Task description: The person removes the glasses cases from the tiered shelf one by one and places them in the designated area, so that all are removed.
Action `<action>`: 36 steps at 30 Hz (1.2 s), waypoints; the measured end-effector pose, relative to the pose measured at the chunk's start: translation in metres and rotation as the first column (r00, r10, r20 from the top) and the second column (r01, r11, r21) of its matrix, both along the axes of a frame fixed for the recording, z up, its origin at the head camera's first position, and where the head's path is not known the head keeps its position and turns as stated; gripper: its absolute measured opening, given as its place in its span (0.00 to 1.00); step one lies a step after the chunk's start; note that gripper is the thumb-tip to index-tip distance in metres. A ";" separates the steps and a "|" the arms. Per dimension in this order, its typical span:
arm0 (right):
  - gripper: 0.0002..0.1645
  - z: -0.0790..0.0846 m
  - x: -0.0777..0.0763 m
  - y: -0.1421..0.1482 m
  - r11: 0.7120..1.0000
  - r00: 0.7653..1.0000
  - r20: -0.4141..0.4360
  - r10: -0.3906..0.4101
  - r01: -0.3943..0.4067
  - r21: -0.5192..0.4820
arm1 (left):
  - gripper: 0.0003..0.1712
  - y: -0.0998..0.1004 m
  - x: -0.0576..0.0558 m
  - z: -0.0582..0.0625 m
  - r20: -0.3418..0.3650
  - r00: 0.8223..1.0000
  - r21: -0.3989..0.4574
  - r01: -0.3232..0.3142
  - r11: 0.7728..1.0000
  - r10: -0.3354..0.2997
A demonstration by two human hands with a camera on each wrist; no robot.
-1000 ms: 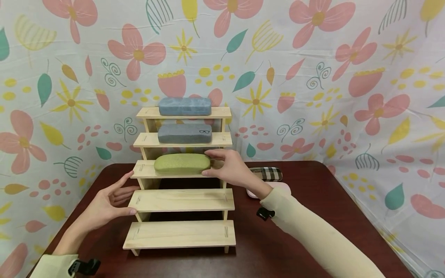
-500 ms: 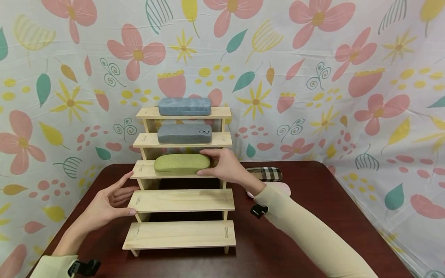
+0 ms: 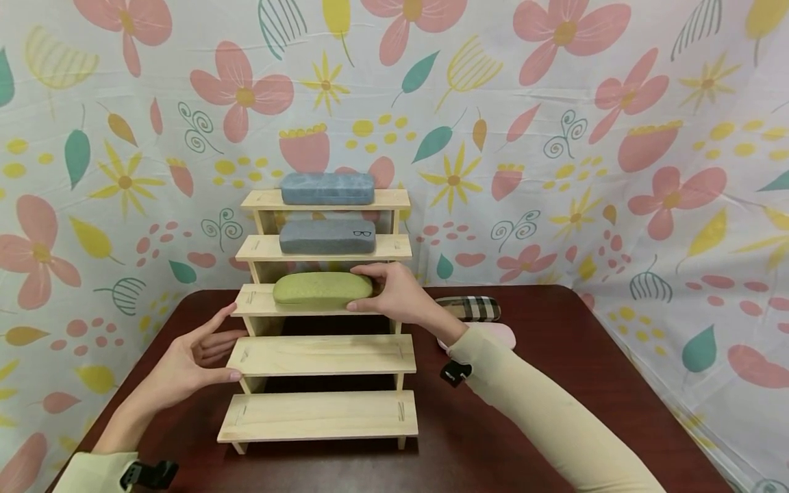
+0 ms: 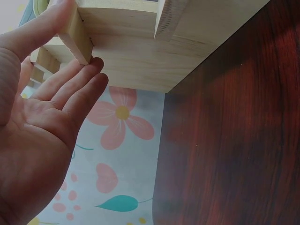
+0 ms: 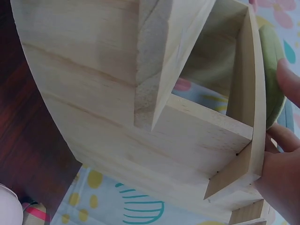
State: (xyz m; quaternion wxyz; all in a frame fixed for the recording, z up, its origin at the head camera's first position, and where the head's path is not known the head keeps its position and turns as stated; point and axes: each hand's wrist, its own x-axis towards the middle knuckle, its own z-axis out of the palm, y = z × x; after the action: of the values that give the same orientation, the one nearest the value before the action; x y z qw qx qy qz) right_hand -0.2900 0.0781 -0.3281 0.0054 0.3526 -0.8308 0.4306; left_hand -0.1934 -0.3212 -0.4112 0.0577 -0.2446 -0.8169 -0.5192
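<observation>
On the middle step of a wooden tiered display rack [image 3: 320, 355] lies a green glasses case [image 3: 320, 290]. My right hand [image 3: 401, 294] pinches its right end, thumb in front and fingers behind. In the right wrist view the green glasses case [image 5: 272, 70] shows beyond the shelf boards, partly behind the fingers. My left hand [image 3: 179, 366] is at the rack's left side, its fairly straight fingers and thumb touching the shelf ends. Up close in the left wrist view, the left hand [image 4: 42, 126] has its fingertips against a shelf end.
A blue glasses case [image 3: 328, 189] sits on the top step, and a grey one [image 3: 328, 237] on the step below it. Right of the rack, a plaid case [image 3: 477, 309] and a pink case [image 3: 496, 335] lie on the dark red table [image 3: 555, 383]. Behind hangs a floral cloth [image 3: 493, 137].
My right hand has shifted slightly left along the green glasses case's right end, while the case itself has barely moved. The left hand has stayed at the rack's side.
</observation>
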 end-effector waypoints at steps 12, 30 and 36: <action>0.40 0.000 0.002 0.008 0.999 0.999 0.025 0.024 -0.023 -0.040 | 0.64 0.001 0.001 0.001 -0.010 1.000 -0.001 0.000 1.000 0.000; 0.44 0.004 -0.002 0.012 0.999 0.997 0.073 0.026 -0.029 0.037 | 0.64 0.002 0.002 0.003 0.004 1.000 0.024 0.010 1.000 -0.010; 0.43 0.004 -0.002 0.013 0.999 0.996 0.079 0.028 -0.030 0.014 | 0.64 0.002 0.001 0.002 0.000 1.000 0.024 0.011 1.000 -0.011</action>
State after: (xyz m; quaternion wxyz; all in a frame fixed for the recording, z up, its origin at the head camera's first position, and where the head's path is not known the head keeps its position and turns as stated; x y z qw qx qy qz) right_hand -0.2916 0.0911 -0.3241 -0.0363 0.3474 -0.8284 0.4379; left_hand -0.1923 -0.3194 -0.4092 0.0577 -0.2482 -0.8093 -0.5293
